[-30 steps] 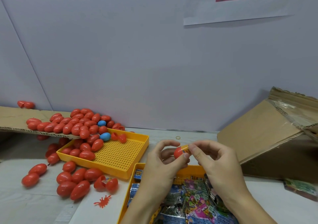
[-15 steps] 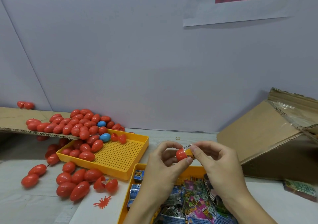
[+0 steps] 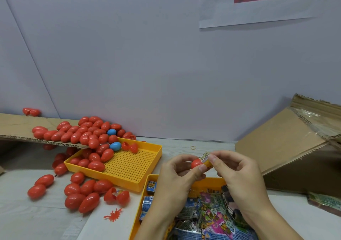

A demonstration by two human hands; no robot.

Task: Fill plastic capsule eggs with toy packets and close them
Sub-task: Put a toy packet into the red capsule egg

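My left hand [image 3: 175, 177] holds a red capsule egg half [image 3: 196, 163] between thumb and fingers, above the near yellow tray [image 3: 206, 184]. My right hand [image 3: 238, 173] pinches a small toy packet [image 3: 206, 158] that sticks out of the egg half. Loose toy packets [image 3: 208, 215] fill the near tray under both hands. Several closed red eggs [image 3: 86, 193] lie on the table at the left, and an open egg [image 3: 116, 197] lies beside them.
A second yellow perforated tray [image 3: 132, 164] holds red eggs and a blue egg [image 3: 115, 146]. A cardboard sheet [image 3: 16, 127] at the left carries several more eggs. A tilted cardboard box [image 3: 287, 147] stands at the right. A red splat toy [image 3: 113, 214] lies on the table.
The packet has gone a little further out from between my fingers and now shows its printed end above the egg half. Both hands have stayed in nearly the same place.
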